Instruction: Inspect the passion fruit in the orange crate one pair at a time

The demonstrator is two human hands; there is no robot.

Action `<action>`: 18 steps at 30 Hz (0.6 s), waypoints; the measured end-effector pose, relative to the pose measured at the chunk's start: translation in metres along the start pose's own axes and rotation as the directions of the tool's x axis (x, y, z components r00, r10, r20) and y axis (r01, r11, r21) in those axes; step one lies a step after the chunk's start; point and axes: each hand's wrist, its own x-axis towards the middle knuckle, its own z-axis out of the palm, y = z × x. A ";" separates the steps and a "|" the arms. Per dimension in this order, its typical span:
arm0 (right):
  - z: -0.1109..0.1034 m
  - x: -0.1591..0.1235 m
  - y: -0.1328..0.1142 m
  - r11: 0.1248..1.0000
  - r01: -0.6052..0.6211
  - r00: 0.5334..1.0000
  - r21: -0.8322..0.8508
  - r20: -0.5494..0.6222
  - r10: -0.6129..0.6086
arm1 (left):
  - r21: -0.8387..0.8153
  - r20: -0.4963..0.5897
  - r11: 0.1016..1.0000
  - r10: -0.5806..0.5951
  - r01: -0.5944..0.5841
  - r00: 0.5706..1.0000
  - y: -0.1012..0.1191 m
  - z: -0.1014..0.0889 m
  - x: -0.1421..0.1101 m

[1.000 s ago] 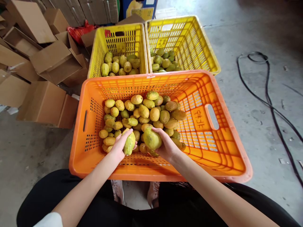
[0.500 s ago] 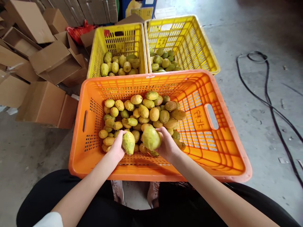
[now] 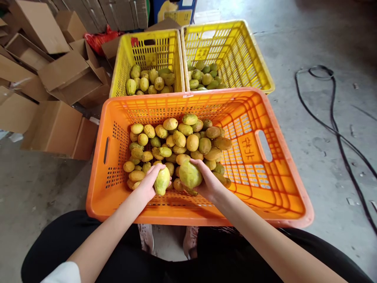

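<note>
My left hand (image 3: 149,182) is closed around a yellow-green papaya (image 3: 161,182), its narrow end pointing down toward me. Beside it, my right hand (image 3: 206,181) grips a rounder, greener papaya (image 3: 190,174) from its right side. A small gap separates the two fruits. Both are held over the near part of a large orange plastic crate (image 3: 282,173). Below them lies a heap of yellow and green papayas (image 3: 179,138), some hidden under my hands and the held fruit.
Behind the orange crate stand two yellow crates, a left one (image 3: 126,51) and a right one (image 3: 250,55), each with papayas inside. Cardboard boxes (image 3: 55,124) pile up at the left. A black cable (image 3: 332,114) loops over the concrete floor at right.
My left hand has turned its papaya slightly and shifted a little to the right. The fingers of my right hand have moved slightly on the greener papaya. The crates stay in place.
</note>
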 end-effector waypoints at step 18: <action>0.005 -0.001 -0.006 0.998 0.026 0.997 0.062 -0.076 -0.021 | -0.011 -0.048 1.000 0.022 -0.022 0.999 -0.001 0.000 0.005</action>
